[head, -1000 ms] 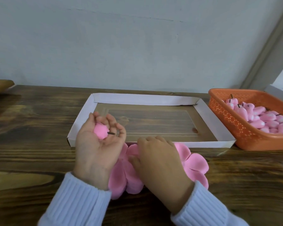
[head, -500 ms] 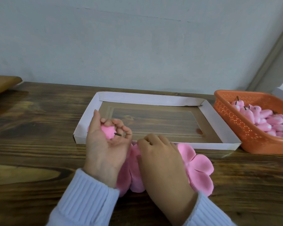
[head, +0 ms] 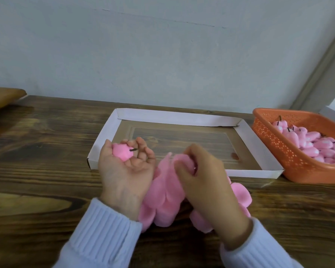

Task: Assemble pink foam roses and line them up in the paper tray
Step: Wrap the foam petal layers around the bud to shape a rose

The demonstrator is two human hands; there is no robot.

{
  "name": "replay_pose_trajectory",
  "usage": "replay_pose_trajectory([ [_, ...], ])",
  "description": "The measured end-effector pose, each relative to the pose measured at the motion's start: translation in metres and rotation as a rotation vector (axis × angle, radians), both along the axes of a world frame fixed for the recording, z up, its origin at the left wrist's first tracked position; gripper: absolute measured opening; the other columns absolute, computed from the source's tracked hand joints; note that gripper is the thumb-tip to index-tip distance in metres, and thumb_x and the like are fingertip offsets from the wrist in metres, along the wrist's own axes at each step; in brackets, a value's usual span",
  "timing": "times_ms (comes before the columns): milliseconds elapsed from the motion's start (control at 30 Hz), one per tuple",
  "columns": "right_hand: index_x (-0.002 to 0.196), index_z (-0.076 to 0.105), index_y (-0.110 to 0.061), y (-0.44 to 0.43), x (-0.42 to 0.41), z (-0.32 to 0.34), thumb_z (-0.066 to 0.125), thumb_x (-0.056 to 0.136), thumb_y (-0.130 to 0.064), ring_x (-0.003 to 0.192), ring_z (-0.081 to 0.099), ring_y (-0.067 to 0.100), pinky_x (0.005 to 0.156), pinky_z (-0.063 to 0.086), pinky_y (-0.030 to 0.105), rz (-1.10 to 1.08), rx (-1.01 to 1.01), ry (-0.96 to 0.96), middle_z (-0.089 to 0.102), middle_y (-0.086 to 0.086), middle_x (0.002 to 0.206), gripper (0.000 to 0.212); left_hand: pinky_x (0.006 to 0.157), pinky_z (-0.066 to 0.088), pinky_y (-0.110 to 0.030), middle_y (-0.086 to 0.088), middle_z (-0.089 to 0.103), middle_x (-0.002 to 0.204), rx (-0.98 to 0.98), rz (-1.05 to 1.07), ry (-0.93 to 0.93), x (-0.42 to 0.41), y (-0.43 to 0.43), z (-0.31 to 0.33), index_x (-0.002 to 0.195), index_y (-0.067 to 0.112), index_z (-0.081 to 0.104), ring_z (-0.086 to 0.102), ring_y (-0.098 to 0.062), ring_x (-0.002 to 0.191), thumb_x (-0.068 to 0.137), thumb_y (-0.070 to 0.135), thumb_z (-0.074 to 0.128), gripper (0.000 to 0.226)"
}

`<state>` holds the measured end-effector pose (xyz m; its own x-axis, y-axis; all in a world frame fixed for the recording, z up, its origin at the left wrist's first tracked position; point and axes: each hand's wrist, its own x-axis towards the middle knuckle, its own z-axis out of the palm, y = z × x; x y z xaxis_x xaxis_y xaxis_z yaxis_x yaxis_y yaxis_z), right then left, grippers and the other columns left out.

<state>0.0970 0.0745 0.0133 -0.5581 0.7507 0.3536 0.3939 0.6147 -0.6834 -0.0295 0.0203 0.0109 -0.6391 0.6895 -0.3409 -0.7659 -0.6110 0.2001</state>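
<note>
I am cupping a bud (head: 122,153) with its short dark stem in my half-open left hand (head: 124,169), while my right hand (head: 203,178) is pinching one petal sheet (head: 179,161) closed-fingered off the petal pile (head: 166,202) on the worktop (head: 46,171), in front of the tray (head: 249,140), which is holding no roses. The thin foam may be clinging, so I judge that I risk lifting two sheets or tearing one, or dropping the loosely held bud. No writing is showing anywhere, not on the tray nor on the basket (head: 275,144) of buds.
</note>
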Motion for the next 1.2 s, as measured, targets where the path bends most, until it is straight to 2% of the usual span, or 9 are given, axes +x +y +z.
replay_pose_trajectory([
  [67, 0.075, 0.054, -0.019, 0.008, 0.007, 0.004, 0.055, 0.088, -0.016, 0.060, 0.051, 0.000, 0.055, 0.040, 0.014, -0.034, -0.278, 0.131, 0.056, -0.001, 0.067, 0.013, 0.071, 0.044, -0.026, 0.003, 0.054, 0.056, -0.007, -0.002, 0.036, 0.002, 0.000, 0.001, 0.074, 0.016, 0.051, 0.064, -0.015, 0.054, 0.095, 0.042, 0.049, 0.033],
  [133, 0.082, 0.062, -0.015, 0.012, 0.015, 0.006, 0.053, 0.089, -0.019, 0.068, 0.060, 0.015, 0.059, 0.047, 0.031, -0.054, -0.555, 0.248, 0.065, 0.013, 0.080, 0.012, 0.072, 0.046, -0.028, 0.001, 0.056, 0.058, -0.021, -0.006, 0.092, 0.007, 0.001, 0.002, 0.069, 0.016, 0.053, 0.067, -0.016, 0.057, 0.095, 0.042, 0.049, 0.037],
  [267, 0.075, 0.072, -0.011, 0.012, 0.020, 0.004, 0.053, 0.092, -0.013, 0.055, 0.061, 0.024, 0.053, 0.046, 0.036, -0.016, -0.953, 0.537, 0.068, 0.011, 0.067, 0.026, 0.077, 0.044, -0.031, -0.001, 0.064, 0.066, -0.107, 0.036, 0.354, 0.019, 0.005, 0.005, 0.050, 0.018, 0.058, 0.073, -0.015, 0.070, 0.097, 0.046, 0.044, 0.057],
  [500, 0.090, 0.068, -0.012, 0.012, 0.019, -0.012, 0.052, 0.093, -0.003, 0.071, 0.069, 0.022, 0.063, 0.057, 0.037, -0.003, -0.958, 0.603, 0.073, 0.014, 0.085, 0.018, 0.087, 0.043, -0.015, 0.006, 0.069, 0.112, -0.378, 0.327, 1.328, 0.046, 0.003, 0.000, 0.086, 0.042, 0.069, 0.059, -0.003, 0.108, 0.093, 0.060, 0.025, 0.048],
  [600, 0.100, 0.068, -0.021, 0.007, 0.018, -0.017, 0.052, 0.095, -0.009, 0.085, 0.069, 0.026, 0.070, 0.056, 0.038, 0.041, -0.851, 0.554, 0.072, 0.012, 0.097, 0.021, 0.108, 0.037, -0.044, -0.005, 0.060, 0.125, -0.401, 0.432, 1.619, 0.048, 0.003, -0.006, 0.110, 0.058, 0.056, 0.049, -0.029, 0.127, 0.097, 0.062, 0.024, 0.035],
  [733, 0.104, 0.067, -0.019, 0.005, 0.018, -0.016, 0.050, 0.096, -0.007, 0.082, 0.070, 0.021, 0.062, 0.055, 0.029, 0.109, -0.898, 0.664, 0.073, 0.012, 0.096, 0.023, 0.104, 0.035, -0.060, 0.024, 0.060, 0.122, -0.441, 0.416, 1.591, 0.052, 0.005, -0.010, 0.118, 0.035, 0.054, 0.049, -0.036, 0.125, 0.097, 0.061, 0.029, 0.042],
  [867, 0.104, 0.067, -0.016, 0.006, 0.020, -0.016, 0.049, 0.096, -0.003, 0.078, 0.072, 0.020, 0.058, 0.055, 0.028, 0.140, -0.912, 0.730, 0.074, 0.012, 0.093, 0.024, 0.102, 0.039, -0.057, 0.002, 0.059, 0.124, -0.468, 0.430, 1.566, 0.051, 0.007, -0.012, 0.108, 0.049, 0.058, 0.051, -0.029, 0.124, 0.098, 0.051, 0.032, 0.028],
  [1067, 0.107, 0.065, -0.018, 0.003, 0.022, -0.015, 0.049, 0.096, -0.005, 0.082, 0.070, 0.024, 0.063, 0.056, 0.031, 0.187, -0.899, 0.698, 0.073, 0.014, 0.097, 0.024, 0.097, 0.046, -0.042, -0.005, 0.062, 0.116, -0.473, 0.425, 1.568, 0.048, 0.008, -0.018, 0.115, 0.041, 0.052, 0.058, -0.023, 0.111, 0.093, 0.068, 0.022, 0.046],
  [1200, 0.108, 0.065, -0.018, 0.000, 0.022, -0.013, 0.055, 0.094, -0.007, 0.083, 0.071, 0.024, 0.064, 0.057, 0.034, 0.228, -0.882, 0.695, 0.072, 0.014, 0.099, 0.021, 0.097, 0.041, -0.023, 0.007, 0.058, 0.119, -0.464, 0.461, 1.656, 0.048, 0.008, -0.019, 0.116, 0.040, 0.052, 0.053, -0.006, 0.115, 0.100, 0.054, 0.025, 0.034],
])
